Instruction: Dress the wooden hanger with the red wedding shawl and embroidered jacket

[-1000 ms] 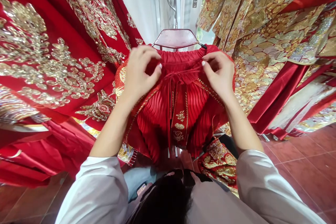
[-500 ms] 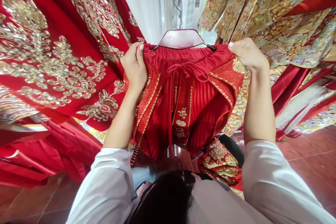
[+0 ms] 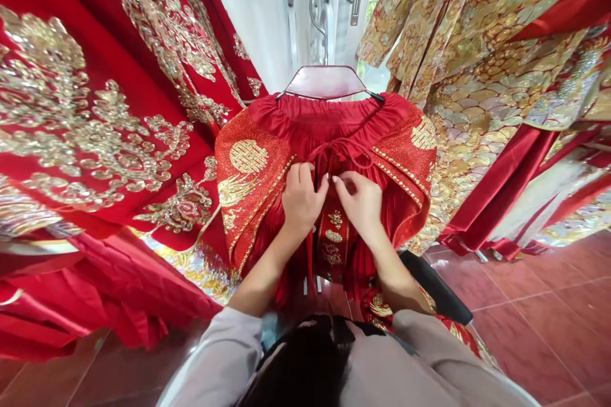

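A red pleated skirt (image 3: 267,165) with gold embroidery hangs from a clip hanger (image 3: 326,81) in front of me. A red drawstring bow (image 3: 340,151) sits at its waist. My left hand (image 3: 300,198) and my right hand (image 3: 361,201) meet at the middle of the skirt just below the bow. Both have their fingers curled in, pinching the pleated centre panel with its gold motifs (image 3: 333,235).
A red robe with heavy gold embroidery (image 3: 95,127) hangs close on the left. A gold scaled garment with red satin lining (image 3: 482,76) hangs on the right. Red floor tiles (image 3: 539,318) lie below, and a white wall and window frame (image 3: 267,13) stand behind.
Both hands left the outer corners of the waistband and came down together to the skirt's centre below the bow. The embroidered side flaps now hang free.
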Demonstrator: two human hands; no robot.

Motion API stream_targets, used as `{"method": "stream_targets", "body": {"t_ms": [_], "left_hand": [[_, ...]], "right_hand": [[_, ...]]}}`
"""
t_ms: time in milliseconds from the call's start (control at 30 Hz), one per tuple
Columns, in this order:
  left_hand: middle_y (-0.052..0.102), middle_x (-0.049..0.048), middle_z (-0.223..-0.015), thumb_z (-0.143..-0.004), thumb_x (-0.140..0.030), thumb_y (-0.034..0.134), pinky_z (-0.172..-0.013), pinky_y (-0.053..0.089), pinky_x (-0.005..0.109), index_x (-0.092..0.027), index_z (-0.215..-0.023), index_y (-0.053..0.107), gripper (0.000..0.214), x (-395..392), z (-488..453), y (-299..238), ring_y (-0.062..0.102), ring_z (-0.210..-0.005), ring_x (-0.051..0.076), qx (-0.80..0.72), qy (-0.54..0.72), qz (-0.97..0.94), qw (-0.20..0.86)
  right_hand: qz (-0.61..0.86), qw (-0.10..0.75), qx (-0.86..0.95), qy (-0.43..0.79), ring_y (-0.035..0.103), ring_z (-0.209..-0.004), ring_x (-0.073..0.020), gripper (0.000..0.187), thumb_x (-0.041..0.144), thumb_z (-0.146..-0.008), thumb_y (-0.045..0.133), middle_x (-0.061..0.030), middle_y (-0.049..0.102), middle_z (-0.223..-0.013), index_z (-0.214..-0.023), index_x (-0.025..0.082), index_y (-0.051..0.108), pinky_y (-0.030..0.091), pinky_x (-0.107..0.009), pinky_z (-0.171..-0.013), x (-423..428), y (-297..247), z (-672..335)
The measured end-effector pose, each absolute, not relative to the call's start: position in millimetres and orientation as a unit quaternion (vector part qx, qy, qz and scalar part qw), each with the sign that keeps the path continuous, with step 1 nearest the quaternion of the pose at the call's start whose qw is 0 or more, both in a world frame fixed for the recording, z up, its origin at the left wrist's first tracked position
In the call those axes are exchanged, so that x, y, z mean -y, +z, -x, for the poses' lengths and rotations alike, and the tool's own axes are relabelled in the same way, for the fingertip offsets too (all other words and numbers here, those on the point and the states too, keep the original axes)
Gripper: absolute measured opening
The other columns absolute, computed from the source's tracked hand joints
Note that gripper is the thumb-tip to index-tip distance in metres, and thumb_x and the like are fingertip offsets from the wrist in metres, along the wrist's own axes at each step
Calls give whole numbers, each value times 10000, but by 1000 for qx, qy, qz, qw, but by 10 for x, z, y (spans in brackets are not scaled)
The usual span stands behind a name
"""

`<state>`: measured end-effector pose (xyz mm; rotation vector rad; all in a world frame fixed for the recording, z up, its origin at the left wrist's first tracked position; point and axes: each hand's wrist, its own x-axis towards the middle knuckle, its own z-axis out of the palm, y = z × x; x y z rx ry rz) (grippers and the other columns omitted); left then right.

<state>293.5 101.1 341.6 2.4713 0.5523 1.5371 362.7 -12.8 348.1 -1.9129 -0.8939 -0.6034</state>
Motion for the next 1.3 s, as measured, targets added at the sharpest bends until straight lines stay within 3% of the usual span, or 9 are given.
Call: {"method": "stream_targets", "body": {"t_ms": [200, 300, 367, 600, 733, 867, 1000, 1133, 1300], "left_hand": [[561, 170, -1099, -789, -312, 637, -869, 450, 467, -174, -984, 520, 266, -1098, -3262, 3245, 532, -1024, 328, -225, 517, -823, 74], [550, 151, -1085, -823, -177, 543, -924, 449, 434, -177, -949, 545, 127, -1183, -3227, 3203, 533, -1051, 285, -178, 509, -836, 102], [536, 134, -1092, -830, -98, 464, -956, 450, 406, -175, -925, 579, 169, -1210, -3183, 3158, 533, -1079, 252, -152, 506, -840, 122], [506, 132, -1176, -895, -149, 415, -1009, 444, 425, -174, -998, 662, 269, -1165, -3129, 3026, 517, -1145, 247, -147, 517, -831, 144], [513, 144, -1169, -909, -159, 413, -1040, 413, 424, -159, -1018, 661, 271, -1119, -3117, 3005, 513, -1142, 238, -153, 521, -824, 162], [509, 171, -1207, -883, -182, 482, -1012, 420, 424, -135, -1022, 665, 234, -1099, -3165, 2995, 498, -1161, 271, -169, 518, -827, 141], [543, 176, -1213, -903, -230, 474, -916, 444, 411, -139, -974, 680, 237, -1067, -3247, 3005, 529, -1099, 286, -210, 511, -829, 85], [564, 176, -1199, -886, -268, 512, -893, 406, 434, -151, -909, 685, 210, -1015, -3265, 3001, 530, -1078, 303, -229, 493, -838, 48], [587, 172, -1137, -886, -232, 478, -859, 393, 412, -147, -911, 670, 211, -963, -3262, 2930, 531, -1058, 289, -220, 497, -836, 69]], "right_hand": [[801, 457, 314, -225, 616, -797, -221, 221, 321, -884, 465, -104, 677, -898, -946, 177, 620, 444, -318, -711, -302, 3270, -3830], [771, 491, 327, -241, 596, -803, -210, 187, 259, -878, 430, -105, 649, -900, -876, 175, 596, 456, -322, -751, -303, 3224, -3902], [748, 522, 331, -241, 588, -785, -195, 172, 237, -873, 412, -93, 622, -889, -895, 178, 572, 469, -317, -749, -286, 3162, -3890], [731, 508, 370, -268, 545, -1053, -226, 250, 206, -862, 402, -132, 527, -1105, -920, 200, 645, 467, -343, -872, -348, 3124, -3737], [775, 474, 324, -262, 544, -963, -255, 248, 307, -873, 459, -131, 589, -980, -897, 181, 671, 449, -373, -825, -403, 3289, -3681], [804, 464, 315, -195, 538, -699, -184, 248, 280, -872, 456, -72, 625, -764, -765, 171, 651, 406, -313, -683, -353, 3438, -3619], [745, 597, 289, -67, 416, -508, -92, 213, 269, -798, 533, 23, 499, -534, -620, 156, 570, 318, -245, -550, -294, 3514, -3576], [571, 776, 210, 163, 213, -384, -29, 197, 196, -731, 548, 96, 308, -407, -544, 147, 505, 173, -211, -422, -321, 3603, -3609], [460, 846, 124, 242, 165, -339, -9, 185, 78, -693, 519, 115, 246, -361, -517, 133, 504, 109, -200, -374, -386, 3762, -3605]]}}
